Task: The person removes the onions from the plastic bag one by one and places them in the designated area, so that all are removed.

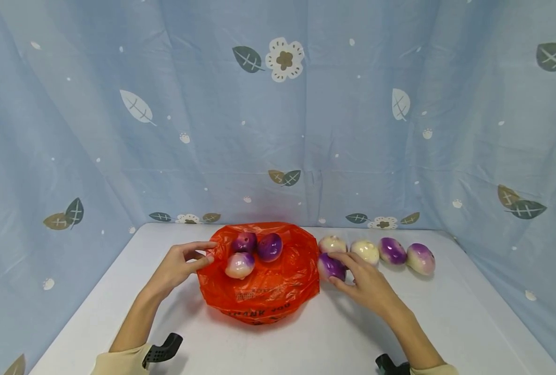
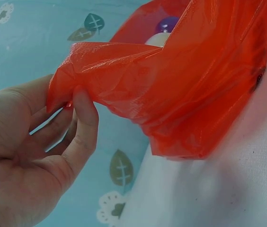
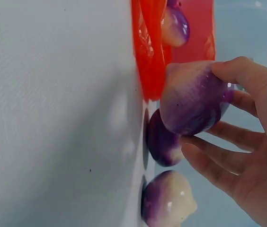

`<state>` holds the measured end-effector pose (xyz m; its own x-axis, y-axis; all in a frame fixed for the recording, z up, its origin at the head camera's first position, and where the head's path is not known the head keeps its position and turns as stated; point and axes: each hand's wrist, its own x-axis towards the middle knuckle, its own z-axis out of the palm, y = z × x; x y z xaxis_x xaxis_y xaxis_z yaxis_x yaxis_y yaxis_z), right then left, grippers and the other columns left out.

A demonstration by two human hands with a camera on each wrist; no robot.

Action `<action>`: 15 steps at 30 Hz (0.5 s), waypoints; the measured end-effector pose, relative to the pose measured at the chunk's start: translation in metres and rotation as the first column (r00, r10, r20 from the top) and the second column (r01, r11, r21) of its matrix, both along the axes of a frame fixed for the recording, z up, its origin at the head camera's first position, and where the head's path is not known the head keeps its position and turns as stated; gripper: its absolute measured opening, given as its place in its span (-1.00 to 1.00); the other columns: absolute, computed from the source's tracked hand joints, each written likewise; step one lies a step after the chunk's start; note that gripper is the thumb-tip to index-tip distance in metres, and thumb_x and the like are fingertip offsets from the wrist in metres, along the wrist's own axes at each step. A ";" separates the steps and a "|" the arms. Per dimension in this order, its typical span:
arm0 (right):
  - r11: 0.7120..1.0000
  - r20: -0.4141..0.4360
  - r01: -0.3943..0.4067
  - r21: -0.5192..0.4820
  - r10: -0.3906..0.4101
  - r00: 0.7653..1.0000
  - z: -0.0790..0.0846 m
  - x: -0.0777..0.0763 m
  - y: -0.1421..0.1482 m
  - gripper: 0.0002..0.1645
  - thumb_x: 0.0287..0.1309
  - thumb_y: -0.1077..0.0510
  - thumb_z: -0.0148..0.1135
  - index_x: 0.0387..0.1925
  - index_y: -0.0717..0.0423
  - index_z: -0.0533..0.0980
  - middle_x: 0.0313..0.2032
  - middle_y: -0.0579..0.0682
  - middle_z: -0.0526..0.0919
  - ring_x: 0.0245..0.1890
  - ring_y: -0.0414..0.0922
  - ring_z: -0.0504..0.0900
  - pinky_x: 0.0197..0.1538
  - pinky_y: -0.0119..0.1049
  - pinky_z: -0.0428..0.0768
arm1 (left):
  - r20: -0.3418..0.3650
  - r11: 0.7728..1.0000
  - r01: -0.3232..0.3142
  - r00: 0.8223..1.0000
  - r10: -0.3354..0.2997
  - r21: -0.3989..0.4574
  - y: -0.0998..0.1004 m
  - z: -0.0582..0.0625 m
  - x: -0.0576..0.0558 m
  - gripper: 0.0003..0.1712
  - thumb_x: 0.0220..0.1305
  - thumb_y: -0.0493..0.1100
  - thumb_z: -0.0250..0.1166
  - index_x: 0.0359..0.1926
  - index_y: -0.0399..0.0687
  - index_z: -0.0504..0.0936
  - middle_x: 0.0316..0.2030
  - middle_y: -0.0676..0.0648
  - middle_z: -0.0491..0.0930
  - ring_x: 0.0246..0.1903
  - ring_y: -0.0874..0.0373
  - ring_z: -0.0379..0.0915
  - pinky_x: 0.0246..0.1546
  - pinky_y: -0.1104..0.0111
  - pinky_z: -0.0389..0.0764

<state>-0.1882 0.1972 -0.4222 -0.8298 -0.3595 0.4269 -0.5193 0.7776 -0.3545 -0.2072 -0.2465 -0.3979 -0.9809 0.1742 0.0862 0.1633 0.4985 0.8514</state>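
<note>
A red plastic bag (image 1: 278,291) with dark printed lettering lies on the table, its mouth spread wide. Three glossy purple-and-white turnips sit inside, among them a purple one (image 1: 270,247) and a paler one (image 1: 239,265). My left hand (image 1: 176,265) pinches the bag's left rim between thumb and fingers; the left wrist view shows the pinched red film (image 2: 110,71) drawn out sideways. At the bag's right edge my right hand (image 1: 364,278) grips another turnip (image 3: 190,97), its thumb and fingers around the sides, above the table.
To the right of the bag, several more turnips form a loose row along the table's back: two cream-looking ones, including one turnip (image 1: 366,251), then a purple turnip (image 1: 392,251) and a two-toned turnip (image 1: 420,259). A blue patterned curtain (image 1: 334,114) hangs behind the white table (image 1: 451,323).
</note>
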 end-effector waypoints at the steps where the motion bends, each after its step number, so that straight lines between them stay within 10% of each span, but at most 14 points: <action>1: 1.000 0.001 0.003 0.002 -0.003 1.000 0.000 0.000 0.001 -0.35 0.08 -0.12 0.43 0.23 -0.17 0.48 0.08 0.02 0.62 0.03 0.02 0.67 0.02 0.04 0.66 | 0.001 1.000 0.001 1.000 -0.001 0.001 0.000 0.000 0.000 -0.52 0.24 -0.02 0.37 0.17 0.03 0.62 0.01 -0.20 0.64 -0.12 -0.02 0.57 -0.24 0.36 0.66; 15: 1.000 0.000 0.028 0.008 -0.028 1.000 -0.007 -0.003 0.006 -0.34 0.04 -0.08 0.46 0.21 -0.12 0.51 0.02 0.06 0.64 -0.03 0.05 0.69 -0.01 0.09 0.65 | -0.004 1.000 0.012 1.000 -0.012 0.011 -0.001 -0.001 0.000 -0.53 0.23 -0.02 0.38 0.16 0.01 0.63 -0.04 -0.22 0.66 -0.14 0.00 0.58 -0.26 0.37 0.66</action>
<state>-0.1908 0.2037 -0.4291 -0.8395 -0.3396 0.4242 -0.4973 0.7948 -0.3478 -0.2073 -0.2474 -0.3991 -0.9785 0.1846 0.0918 0.1722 0.4867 0.8564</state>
